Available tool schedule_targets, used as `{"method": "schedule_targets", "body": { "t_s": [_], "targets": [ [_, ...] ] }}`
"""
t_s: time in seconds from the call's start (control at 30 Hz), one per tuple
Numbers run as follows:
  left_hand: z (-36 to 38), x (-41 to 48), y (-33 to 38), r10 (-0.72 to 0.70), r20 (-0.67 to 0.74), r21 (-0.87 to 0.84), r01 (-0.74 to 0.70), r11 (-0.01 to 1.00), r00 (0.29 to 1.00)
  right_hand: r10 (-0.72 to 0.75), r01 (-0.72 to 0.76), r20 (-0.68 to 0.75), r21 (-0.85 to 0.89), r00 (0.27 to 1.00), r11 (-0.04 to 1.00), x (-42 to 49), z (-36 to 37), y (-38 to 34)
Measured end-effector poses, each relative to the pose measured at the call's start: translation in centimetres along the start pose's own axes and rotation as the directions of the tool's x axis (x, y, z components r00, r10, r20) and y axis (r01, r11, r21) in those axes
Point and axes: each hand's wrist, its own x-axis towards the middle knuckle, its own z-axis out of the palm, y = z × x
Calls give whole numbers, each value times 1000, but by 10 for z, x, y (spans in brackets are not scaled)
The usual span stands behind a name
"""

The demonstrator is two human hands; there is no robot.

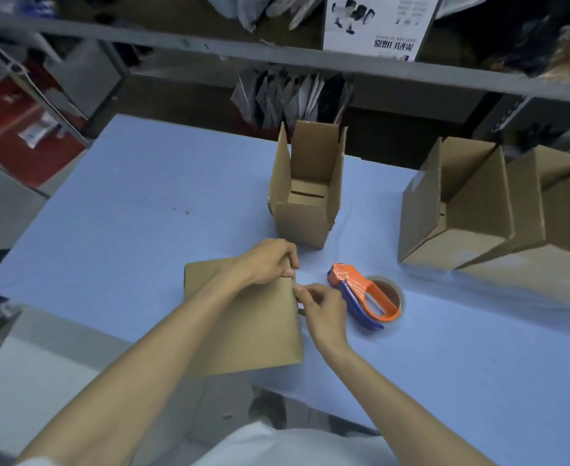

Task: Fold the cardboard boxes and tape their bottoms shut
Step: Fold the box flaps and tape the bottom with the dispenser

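On the pale blue worktop, at the middle of its near edge, lies the flat, unfolded brown cardboard box, one corner overhanging that edge. The left hand sits at the far end of the box's right-hand edge, its fingers curled and pinching the cardboard there. Just below it, the right hand pinches the same edge between thumb and fingertips.

The step in hand looks like prising the flattened layers apart to open the sleeve. To do it well, each hand should probably catch a single layer, then pull them apart evenly so the creases swing square rather than buckle. The overhanging corner could tip if pressed.

Just right of the hands, near the worktop's middle, rests the orange-and-blue tape dispenser with its brown roll, close by for the bottom seam. Beyond the hands, towards the far edge, stands a small upright brown cardboard box, flaps raised. At the right edge sit larger brown cardboard boxes, tilted together.
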Motion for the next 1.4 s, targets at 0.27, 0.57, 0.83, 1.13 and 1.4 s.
{"method": "schedule_targets", "body": {
  "t_s": [0.27,0.57,0.83,1.13,1.4],
  "targets": [
    [11,18,-9,30,-19,-9,-30,1000,999,40,-47,-105,-65,994,997,12,11,2],
    [31,5,-7,34,-270,-50,-50,998,962,41,-50,-132,-65,990,997,-8,10,11],
    [79,-27,3,-312,-603,-181,254,950,734,56,-70,-81,-184,995,980,-45,8,25],
    [113,-68,21,-378,-624,-175,348,921,684,-112,92,-97,-189,989,978,-25,-34,28],
    [124,-59,7,-299,-488,172,426,888,820,-95,-49,-124,-825,988,564,27,-74,53]
  ]
}}
